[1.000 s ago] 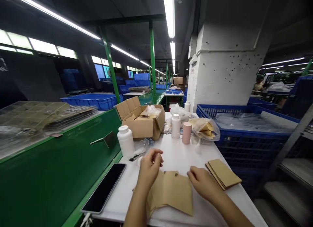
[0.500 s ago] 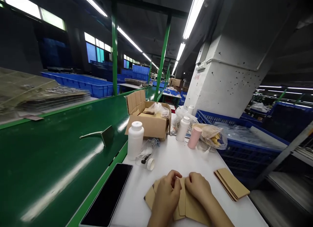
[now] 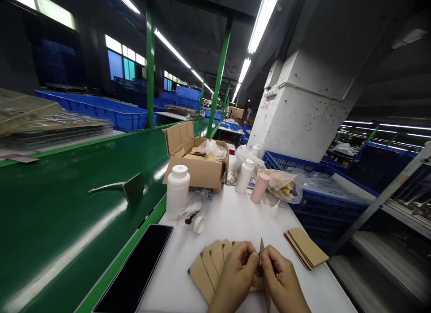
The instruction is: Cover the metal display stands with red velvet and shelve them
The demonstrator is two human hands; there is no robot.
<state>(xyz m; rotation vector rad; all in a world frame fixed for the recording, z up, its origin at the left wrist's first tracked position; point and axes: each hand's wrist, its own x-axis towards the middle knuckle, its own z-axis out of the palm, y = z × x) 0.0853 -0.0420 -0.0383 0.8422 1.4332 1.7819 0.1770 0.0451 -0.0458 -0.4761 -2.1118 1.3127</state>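
Observation:
My left hand (image 3: 235, 277) and my right hand (image 3: 281, 281) meet low on the white table (image 3: 235, 218). Between them they pinch a thin kraft card (image 3: 262, 259), which stands on edge. Its lower part shows below my right hand. Under my left hand, several kraft cards (image 3: 208, 270) lie fanned out, partly hidden by that hand. A neat stack of kraft cards (image 3: 305, 248) lies to the right of my right hand, not touched.
Farther up the table stand white plastic bottles (image 3: 177, 191), a pink cup (image 3: 259, 188), a bag of kraft pieces (image 3: 281, 186) and a cardboard box (image 3: 197, 162). A black phone (image 3: 134, 268) lies at the left edge, beside a green conveyor belt (image 3: 67, 223). A blue crate (image 3: 323, 205) stands right.
My hands have come together and now pinch one card on edge. The loose cards beneath are spread into a fan. The view has swung slightly, shifting the scene.

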